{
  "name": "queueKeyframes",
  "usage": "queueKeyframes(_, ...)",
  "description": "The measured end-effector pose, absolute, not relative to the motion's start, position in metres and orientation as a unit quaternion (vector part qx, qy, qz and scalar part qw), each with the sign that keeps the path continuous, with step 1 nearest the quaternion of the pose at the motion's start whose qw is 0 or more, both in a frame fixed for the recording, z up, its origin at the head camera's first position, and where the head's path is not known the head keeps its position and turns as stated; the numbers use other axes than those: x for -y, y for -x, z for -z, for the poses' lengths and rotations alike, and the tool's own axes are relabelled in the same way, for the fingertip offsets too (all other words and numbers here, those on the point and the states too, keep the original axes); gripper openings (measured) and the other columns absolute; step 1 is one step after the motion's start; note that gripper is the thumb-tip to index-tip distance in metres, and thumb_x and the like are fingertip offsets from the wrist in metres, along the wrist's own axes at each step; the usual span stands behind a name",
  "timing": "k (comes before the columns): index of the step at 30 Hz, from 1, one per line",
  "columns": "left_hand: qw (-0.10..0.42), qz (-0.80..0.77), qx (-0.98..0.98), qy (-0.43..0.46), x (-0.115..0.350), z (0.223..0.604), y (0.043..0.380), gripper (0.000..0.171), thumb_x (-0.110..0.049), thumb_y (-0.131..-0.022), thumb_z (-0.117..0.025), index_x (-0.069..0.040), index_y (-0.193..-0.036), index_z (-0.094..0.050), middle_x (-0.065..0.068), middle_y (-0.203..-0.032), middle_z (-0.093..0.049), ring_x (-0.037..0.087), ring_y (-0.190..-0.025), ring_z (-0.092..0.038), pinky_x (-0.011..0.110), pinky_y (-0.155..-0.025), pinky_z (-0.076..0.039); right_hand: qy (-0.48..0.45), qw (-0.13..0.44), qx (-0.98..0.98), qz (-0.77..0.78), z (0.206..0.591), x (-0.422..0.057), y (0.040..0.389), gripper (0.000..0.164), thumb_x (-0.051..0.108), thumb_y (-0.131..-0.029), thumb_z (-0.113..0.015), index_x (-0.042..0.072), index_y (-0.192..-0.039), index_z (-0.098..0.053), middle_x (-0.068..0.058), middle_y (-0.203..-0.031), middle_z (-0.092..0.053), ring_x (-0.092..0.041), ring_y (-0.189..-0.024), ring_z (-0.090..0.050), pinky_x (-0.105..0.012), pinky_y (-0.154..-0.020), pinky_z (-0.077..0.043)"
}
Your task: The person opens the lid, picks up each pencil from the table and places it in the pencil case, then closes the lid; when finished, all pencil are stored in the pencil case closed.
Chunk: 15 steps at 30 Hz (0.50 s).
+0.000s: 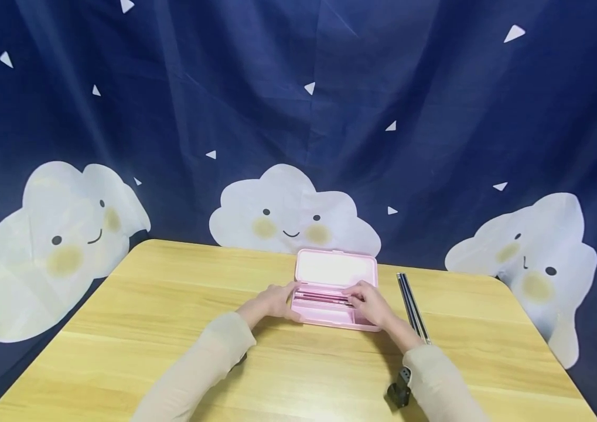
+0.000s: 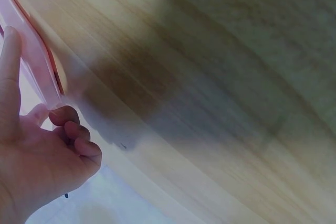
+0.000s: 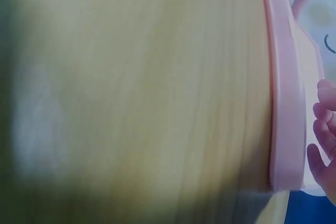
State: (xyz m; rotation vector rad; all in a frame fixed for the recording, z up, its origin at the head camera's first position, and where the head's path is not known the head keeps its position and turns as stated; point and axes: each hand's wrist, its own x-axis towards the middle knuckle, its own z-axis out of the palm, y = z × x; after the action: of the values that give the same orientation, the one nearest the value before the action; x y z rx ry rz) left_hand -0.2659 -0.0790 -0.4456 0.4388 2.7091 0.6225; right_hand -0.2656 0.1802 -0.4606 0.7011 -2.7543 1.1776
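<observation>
Your left hand grips the pink case; right hand curls at pencils inside, fingers' pinch unclear

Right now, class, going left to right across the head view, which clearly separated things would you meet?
Leftmost printed cloud → left hand → open pink case → dark slender rods → rightmost printed cloud.

Room before case, lid behind

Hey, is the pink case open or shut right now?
Open: in the head view the pink case has its lid swung back, leaving the slim sticks inside visible.
</observation>
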Motion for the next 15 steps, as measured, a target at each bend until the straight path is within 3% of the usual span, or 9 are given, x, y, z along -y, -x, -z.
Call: queueKeyframes(15, 0.159, -0.213, -0.952, -0.154, 0.079, 0.443, 0.263, 0.092, -0.047, -0.063, -0.078, -0.021, -0.14, -0.034, 0.024, -0.129, -0.047, 0.04, -0.118, -0.042, 0.055, -0.093, -0.038, -0.242, 0.113, 0.873, -0.409, 0.459, -0.231, 0.263, 0.016, 0.01, -0.084, -0.06, 0.001, -0.093, -0.069, -0.002, -0.078, -0.056, -0.011, -0.068, -0.048, -0.024, -0.057, -0.04)
